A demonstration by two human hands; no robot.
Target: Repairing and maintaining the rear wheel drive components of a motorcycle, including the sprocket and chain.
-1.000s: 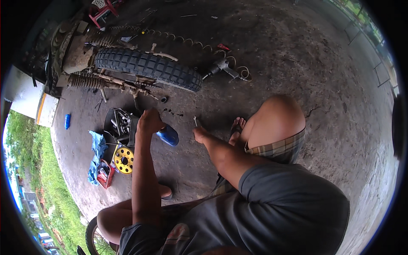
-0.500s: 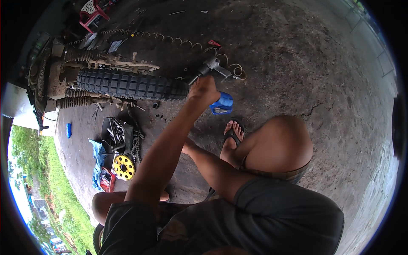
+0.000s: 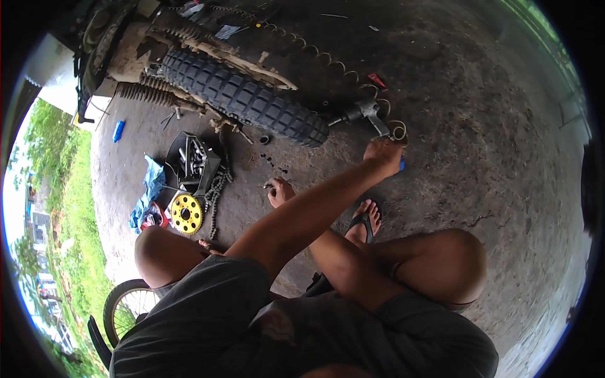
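My left hand (image 3: 383,157) is at the end of the left arm, which crosses over the right one. It covers most of a blue container (image 3: 402,164), of which only a sliver shows. Its fingers are hidden. Just beyond it lies a grey air impact wrench (image 3: 364,111) with a coiled hose. My right hand (image 3: 279,191) is lower and further left, above the floor, with its fingers curled; what they hold, if anything, is too small to make out. Beyond both hands is the knobbly tyre (image 3: 246,94) of a motorcycle wheel, between muddy fork legs.
Left of my right hand are an open tool case (image 3: 200,167), a drive chain (image 3: 218,189), a yellow sprocket (image 3: 186,214) and a blue plastic bag (image 3: 151,183). Small dark parts (image 3: 274,165) and a round socket-like piece (image 3: 265,139) lie near the tyre. A sandaled foot (image 3: 367,220) is close by.
My left hand has moved right, from beside the tyre end and wrench to over the blue container. My right hand, mostly hidden before, now shows. The whole view has turned and shifted.
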